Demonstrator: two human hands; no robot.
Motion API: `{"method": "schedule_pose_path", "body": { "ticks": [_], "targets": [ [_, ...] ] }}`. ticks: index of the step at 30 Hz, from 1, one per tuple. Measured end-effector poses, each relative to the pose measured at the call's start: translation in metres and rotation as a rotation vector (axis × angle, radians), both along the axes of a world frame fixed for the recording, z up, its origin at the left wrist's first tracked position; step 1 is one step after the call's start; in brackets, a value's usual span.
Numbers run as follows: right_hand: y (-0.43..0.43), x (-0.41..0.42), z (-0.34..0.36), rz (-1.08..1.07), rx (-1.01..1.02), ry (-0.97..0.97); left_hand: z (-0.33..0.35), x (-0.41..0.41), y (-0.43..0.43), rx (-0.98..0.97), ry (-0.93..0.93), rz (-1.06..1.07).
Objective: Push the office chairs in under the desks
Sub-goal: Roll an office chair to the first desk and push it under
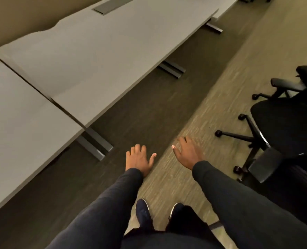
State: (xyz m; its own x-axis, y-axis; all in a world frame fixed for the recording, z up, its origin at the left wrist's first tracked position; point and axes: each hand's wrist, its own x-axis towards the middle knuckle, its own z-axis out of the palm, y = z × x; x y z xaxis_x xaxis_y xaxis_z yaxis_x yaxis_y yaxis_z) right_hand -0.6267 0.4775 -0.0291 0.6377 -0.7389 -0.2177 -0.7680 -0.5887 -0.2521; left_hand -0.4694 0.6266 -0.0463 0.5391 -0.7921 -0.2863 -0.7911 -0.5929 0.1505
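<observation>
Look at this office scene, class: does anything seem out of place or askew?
Yes. A black office chair stands out on the lighter carpet at the right, well away from the grey desks, not tucked under any of them. Both the left hand and the right hand are open and touch nothing.

The person wears dark long sleeves [102, 200] reaching to both wrists, and dark trousers. Their shoes [142, 211] are dark navy with pale soles. Both hands are bare.

Desks [80, 56]: smooth matt grey tops, laminate by the look; feet [170, 68] dark matt metal. Office chair [282, 126]: black cloth seat, glossy black plastic base and castors. Floor [239, 51]: rough, streaked carpet. Sleeves [109, 198] dark knit cloth.
</observation>
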Motion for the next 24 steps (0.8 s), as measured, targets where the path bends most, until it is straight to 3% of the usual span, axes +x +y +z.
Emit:
{"method": "schedule_pose_path", "body": {
  "ticks": [9,17,24],
  "targets": [
    [0.100,-0.089,-0.013,0.046,-0.015,0.022,-0.007,-0.087,0.083,-0.042,-0.052,-0.009],
    [0.205,-0.246,-0.014,0.068,0.012,0.023,-0.006,-0.244,0.169,-0.077,-0.082,0.018],
    [0.271,-0.316,-0.010,0.089,0.067,0.008,0.004,-0.318,0.237,-0.094,-0.107,0.027]
  ]
}}
